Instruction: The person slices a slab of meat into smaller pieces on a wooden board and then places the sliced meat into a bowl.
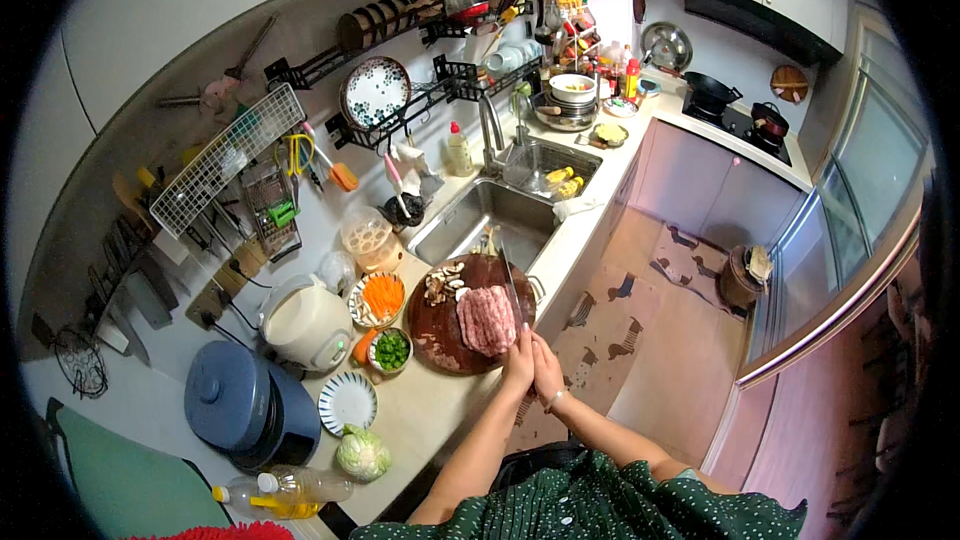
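My left hand (517,361) and my right hand (548,369) come together at the near right edge of a round wooden cutting board (435,352). Between them they grip a kitchen knife (513,286); its handle is mostly hidden by my fingers. The blade stands nearly edge-on along the right side of a flattened slab of raw minced meat (486,321), and I cannot tell whether it touches the meat. Behind the meat, chopped mushrooms (444,283) form a small pile on the board.
Left of the board are a plate of shredded carrot (384,297), a bowl of chopped greens (391,351), a striped plate (348,402) and a cabbage (363,453). A rice cooker (306,322) stands by the wall. Beyond the board lies the sink (457,229).
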Motion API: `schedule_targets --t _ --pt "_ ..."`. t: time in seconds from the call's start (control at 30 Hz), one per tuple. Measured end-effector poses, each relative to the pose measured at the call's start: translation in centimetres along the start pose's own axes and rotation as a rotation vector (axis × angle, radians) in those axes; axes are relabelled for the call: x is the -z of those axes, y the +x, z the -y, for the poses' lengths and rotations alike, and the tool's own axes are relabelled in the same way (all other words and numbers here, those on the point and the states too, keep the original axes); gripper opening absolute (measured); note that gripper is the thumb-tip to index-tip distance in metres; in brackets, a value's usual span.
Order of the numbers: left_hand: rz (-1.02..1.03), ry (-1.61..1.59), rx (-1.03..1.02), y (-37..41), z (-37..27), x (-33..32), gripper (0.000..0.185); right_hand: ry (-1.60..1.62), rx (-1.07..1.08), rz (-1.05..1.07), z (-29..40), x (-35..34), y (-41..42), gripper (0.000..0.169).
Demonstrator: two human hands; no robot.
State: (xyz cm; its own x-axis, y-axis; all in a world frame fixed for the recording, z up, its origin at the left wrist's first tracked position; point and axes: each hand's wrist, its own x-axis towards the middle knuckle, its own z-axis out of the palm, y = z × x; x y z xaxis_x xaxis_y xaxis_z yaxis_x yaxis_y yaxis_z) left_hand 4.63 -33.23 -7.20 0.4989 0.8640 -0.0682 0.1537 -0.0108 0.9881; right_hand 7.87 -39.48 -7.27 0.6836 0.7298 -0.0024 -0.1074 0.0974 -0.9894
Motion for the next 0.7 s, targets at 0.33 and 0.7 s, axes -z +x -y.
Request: schedule_targets --t 0.33,0.7 --pt "0.0 -0.025 0.3 0.7 3.2 0.4 0.073 0.018 0.053 0.003 -1.5 -0.4 0.1 0.042" --pt "0.002 -0.014 0.22 0.3 1.8 1.0 0.072 -0.023 -0.091 -0.013 -4.5 -0.6 0.5 0.038"
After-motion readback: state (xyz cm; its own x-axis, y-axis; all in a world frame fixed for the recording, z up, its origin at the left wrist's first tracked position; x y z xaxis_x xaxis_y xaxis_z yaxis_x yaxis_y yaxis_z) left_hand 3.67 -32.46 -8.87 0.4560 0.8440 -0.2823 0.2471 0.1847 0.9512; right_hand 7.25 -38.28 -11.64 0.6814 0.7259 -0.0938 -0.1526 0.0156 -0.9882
